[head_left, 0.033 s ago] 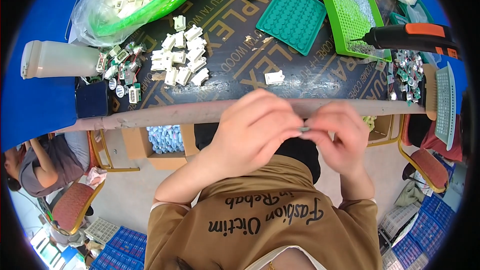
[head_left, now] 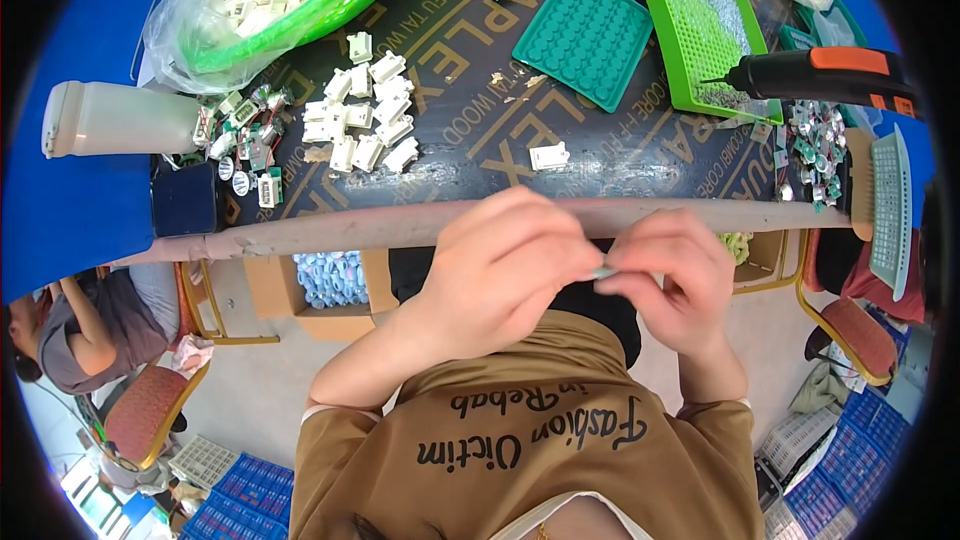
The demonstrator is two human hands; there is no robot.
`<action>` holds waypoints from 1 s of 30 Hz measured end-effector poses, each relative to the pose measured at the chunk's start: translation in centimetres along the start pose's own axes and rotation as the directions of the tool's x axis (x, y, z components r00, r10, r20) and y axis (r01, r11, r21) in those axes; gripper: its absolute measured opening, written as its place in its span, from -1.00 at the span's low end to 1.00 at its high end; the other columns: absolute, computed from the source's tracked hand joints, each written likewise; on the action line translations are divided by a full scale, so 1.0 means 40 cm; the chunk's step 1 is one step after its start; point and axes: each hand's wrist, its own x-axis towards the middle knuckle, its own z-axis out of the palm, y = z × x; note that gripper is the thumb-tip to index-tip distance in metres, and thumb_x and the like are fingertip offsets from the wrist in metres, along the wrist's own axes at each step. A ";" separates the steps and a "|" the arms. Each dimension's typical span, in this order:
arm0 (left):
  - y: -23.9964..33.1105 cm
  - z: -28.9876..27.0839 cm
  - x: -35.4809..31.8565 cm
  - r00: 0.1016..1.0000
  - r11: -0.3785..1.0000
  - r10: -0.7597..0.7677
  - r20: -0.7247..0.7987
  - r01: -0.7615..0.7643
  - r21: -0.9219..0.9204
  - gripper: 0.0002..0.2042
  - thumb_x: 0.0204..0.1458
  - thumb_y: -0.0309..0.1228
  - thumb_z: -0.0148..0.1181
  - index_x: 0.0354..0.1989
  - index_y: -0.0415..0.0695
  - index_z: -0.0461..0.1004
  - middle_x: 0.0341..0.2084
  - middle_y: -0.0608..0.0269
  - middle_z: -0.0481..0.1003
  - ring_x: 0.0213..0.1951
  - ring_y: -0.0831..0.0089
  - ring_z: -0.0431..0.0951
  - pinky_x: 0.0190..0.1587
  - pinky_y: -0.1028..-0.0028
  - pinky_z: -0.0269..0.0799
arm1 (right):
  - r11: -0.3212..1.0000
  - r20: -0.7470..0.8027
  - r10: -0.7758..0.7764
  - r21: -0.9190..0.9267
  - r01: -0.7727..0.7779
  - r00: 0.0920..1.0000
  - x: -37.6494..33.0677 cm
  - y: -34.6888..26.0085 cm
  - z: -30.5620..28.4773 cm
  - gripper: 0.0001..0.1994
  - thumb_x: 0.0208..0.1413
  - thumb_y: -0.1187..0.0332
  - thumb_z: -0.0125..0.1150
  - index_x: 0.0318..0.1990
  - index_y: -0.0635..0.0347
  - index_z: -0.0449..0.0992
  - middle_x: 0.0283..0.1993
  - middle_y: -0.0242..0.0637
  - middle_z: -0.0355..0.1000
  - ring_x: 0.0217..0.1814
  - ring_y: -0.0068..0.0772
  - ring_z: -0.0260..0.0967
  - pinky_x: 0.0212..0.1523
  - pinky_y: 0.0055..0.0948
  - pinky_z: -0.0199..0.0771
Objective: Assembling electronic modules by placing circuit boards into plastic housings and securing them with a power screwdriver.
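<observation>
Above my lap, just short of the table edge, both hands meet at the fingertips. My left hand and my right hand are closed in a pinch on a small greenish piece. Fingers cover most of that piece, so its exact kind is hidden. One white plastic housing lies alone on the table beyond my hands. Farther left sits a loose group of similar white housings.
A green basket of white housings stands back left. Lamp parts with wires lie by a white bottle. A teal moulded tray, a green bin of small metal parts and a black-and-orange tool are at right.
My hands have dipped slightly toward me, and the small piece has tilted between the fingertips. The things on the table have stayed in place.
</observation>
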 end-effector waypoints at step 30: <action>-0.077 -0.012 0.051 0.828 0.829 -0.559 0.047 0.559 0.012 -0.80 -0.19 -0.50 0.23 -0.35 -0.26 0.44 -0.49 0.22 0.44 -0.43 0.41 0.48 -0.34 0.51 0.39 | 0.957 0.063 0.277 -0.111 -0.269 0.959 0.096 0.092 -0.060 -0.71 -0.21 0.65 0.16 -0.24 0.24 0.46 -0.33 -0.28 0.34 -0.30 -0.45 0.31 -0.28 -0.56 0.33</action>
